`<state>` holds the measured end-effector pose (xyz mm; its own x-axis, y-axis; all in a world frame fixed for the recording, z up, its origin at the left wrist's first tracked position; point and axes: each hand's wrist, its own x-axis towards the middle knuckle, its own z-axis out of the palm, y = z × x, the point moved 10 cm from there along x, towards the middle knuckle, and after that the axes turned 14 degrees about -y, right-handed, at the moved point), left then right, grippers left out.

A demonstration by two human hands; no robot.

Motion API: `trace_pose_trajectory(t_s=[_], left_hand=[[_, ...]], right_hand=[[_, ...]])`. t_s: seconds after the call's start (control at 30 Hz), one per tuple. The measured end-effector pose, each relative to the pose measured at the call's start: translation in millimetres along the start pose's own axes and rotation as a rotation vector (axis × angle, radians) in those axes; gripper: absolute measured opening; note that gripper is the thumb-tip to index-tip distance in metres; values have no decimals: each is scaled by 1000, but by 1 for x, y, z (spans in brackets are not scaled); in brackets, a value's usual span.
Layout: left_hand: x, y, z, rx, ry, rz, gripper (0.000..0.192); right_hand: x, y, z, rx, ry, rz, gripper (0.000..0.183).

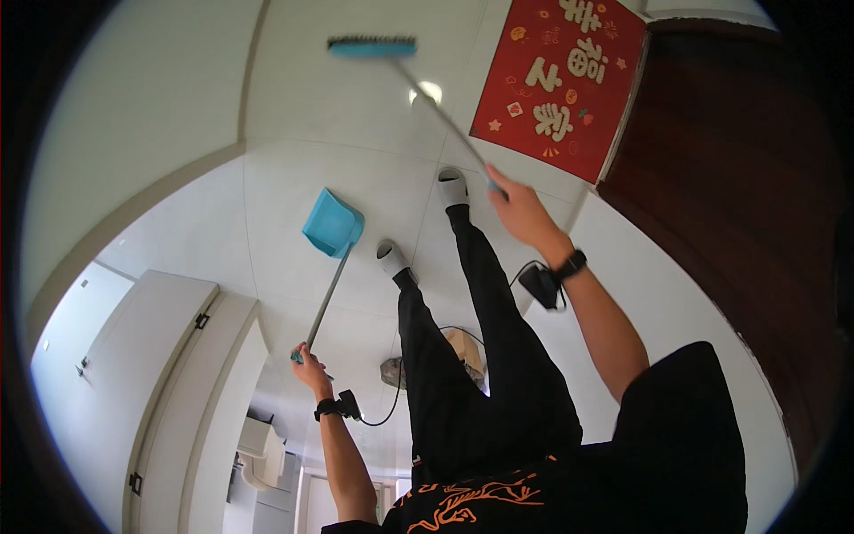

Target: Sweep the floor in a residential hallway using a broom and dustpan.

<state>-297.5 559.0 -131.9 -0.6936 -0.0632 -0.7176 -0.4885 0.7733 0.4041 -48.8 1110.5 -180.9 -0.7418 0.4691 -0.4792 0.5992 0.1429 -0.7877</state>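
Observation:
My right hand (524,210) grips the handle end of a long-handled broom (373,48). Its blue head with dark bristles is far out ahead of me, near the top of the view; whether the bristles touch the floor I cannot tell. Lower on the left, my left hand (310,370) is closed around the grip of a long-handled dustpan (333,223). The blue pan has its open side facing away to the upper left, beside my left foot. No debris can be made out in the pan.
Pale floor tiles (340,160) lie under my grey slippers (454,187). A red doormat (560,80) with writing lies against a dark door (727,167) on the right. A white door (143,347) stands at lower left. Behind my legs sit a paper bag (465,347) and a dark bag (392,372).

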Motion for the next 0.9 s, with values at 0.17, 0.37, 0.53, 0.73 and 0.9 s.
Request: trace_pose_trajectory(t_s=[0.17,0.37,0.53,0.73,0.9], left_hand=[[4,-15,-3,-33,-4,20,15],[-9,-16,-10,-63,40,-12,14],[-13,-83,-46,-323,40,-54,16],[-31,-133,-83,-255,-1,-29,14],[-13,-128,-72,197,-44,134,11]], right_hand=[[69,23,67,-56,-126,327,49],[8,-8,227,-60,-360,471,53],[-34,-4,265,340,-292,447,48],[18,-1,238,355,-99,369,46],[150,46,219,176,-21,388,50]])
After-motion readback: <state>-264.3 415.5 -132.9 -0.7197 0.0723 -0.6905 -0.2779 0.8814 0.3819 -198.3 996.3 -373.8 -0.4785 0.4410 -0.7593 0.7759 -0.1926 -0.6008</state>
